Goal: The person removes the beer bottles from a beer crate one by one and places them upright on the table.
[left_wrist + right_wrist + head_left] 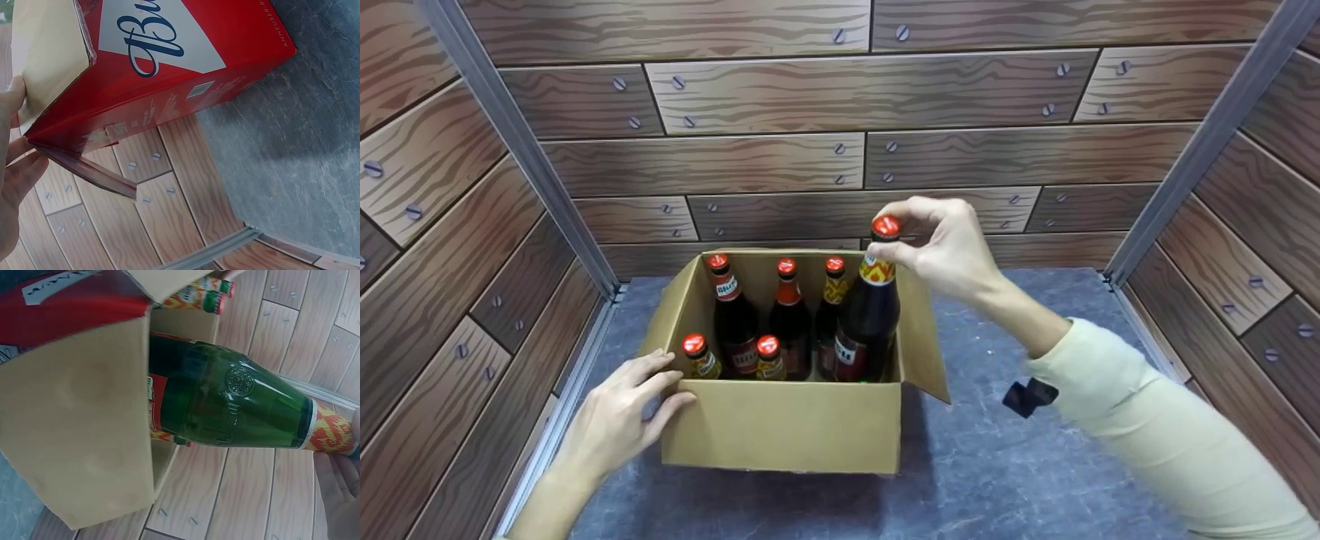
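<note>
- Beer bottle (873,307) in your right hand (949,247), its cap standing higher than its neighbours', its lower part down inside the cardboard carton (784,427), over on the right side!
- And you've got it by the neck: thumb and fingers pinch just below the red cap (886,225), right by the yellow-and-red neck label (332,430).
- Look at the right-wrist view: green glass, a raised round emblem (240,381) on the shoulder, the red body label (158,402) half hidden at the carton's edge.
- Across to your left hand (619,409): fingers loosely extended, tips and thumb resting at the carton's near left corner, no bottle there.
- Five more capped bottles share the carton with yours: three along the far side (790,322), two nearer you (695,345), their tops peeking over the near edge.
- Carton flaps are folded outward, the right one (922,337) angled down beside your bottle; the left-wrist view catches red printing (242,34) on the outside.
- Underneath it all, your blue-grey marbled floor (1020,480); behind, a plank-patterned wall (825,90).
</note>
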Tool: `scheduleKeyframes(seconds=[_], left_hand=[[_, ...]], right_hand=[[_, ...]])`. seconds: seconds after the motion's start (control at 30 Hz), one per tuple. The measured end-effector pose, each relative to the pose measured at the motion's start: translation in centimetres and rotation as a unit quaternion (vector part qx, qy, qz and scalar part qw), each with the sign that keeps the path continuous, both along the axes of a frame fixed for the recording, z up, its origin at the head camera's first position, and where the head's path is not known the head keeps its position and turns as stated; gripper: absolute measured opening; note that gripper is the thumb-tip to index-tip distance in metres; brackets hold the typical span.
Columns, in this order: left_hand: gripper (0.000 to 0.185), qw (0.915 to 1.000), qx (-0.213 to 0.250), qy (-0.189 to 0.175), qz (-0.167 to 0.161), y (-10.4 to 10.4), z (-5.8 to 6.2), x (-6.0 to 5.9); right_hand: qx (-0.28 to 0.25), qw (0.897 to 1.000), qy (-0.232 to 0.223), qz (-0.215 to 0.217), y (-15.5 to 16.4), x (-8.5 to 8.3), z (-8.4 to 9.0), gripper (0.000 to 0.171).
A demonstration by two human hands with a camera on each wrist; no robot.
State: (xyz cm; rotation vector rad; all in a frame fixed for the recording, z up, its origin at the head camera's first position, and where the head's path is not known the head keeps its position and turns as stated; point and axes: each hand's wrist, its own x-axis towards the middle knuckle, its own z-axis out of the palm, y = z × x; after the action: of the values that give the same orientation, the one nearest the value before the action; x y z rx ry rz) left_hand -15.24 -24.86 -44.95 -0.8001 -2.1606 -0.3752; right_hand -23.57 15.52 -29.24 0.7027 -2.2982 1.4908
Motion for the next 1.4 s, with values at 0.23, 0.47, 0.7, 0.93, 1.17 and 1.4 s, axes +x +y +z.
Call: scheduleKeyframes(seconds=[0.23, 0.47, 0.7, 0.93, 1.17, 1.4], left_hand=[[0.052, 1.0000, -0.002, 0.000, -0.001, 0.0, 0.0, 0.0], [0.054, 1.0000, -0.008, 0.000, 0.003, 0.0, 0.0, 0.0], [0.055, 1.0000, -0.002, 0.007, -0.004, 0.0, 0.1, -0.2], [0.054, 1.0000, -0.002, 0.004, -0.005, 0.1, 0.1, -0.2], [0.054, 1.0000, -0.001, 0.002, -0.002, 0.1, 0.1, -0.1], [0.055, 0.9999, -0.010, -0.001, 0.008, 0.0, 0.1, -0.1]], right_hand=[[-0.001, 1.000, 0.004, -0.012, 0.1, 0.1, 2.1, 0.022], [-0.008, 1.000, -0.003, -0.028, 0.5, 0.1, 4.3, 0.022], [-0.027, 0.999, 0.021, -0.042, 1.6, -0.1, 6.0, 0.018], [-0.066, 0.996, 0.027, -0.053, 2.6, -0.1, 7.5, 0.017], [-0.063, 0.994, 0.050, -0.076, 3.2, 0.0, 8.8, 0.015], [-0.053, 0.991, 0.072, -0.097, 4.1, -0.1, 10.0, 0.016]])
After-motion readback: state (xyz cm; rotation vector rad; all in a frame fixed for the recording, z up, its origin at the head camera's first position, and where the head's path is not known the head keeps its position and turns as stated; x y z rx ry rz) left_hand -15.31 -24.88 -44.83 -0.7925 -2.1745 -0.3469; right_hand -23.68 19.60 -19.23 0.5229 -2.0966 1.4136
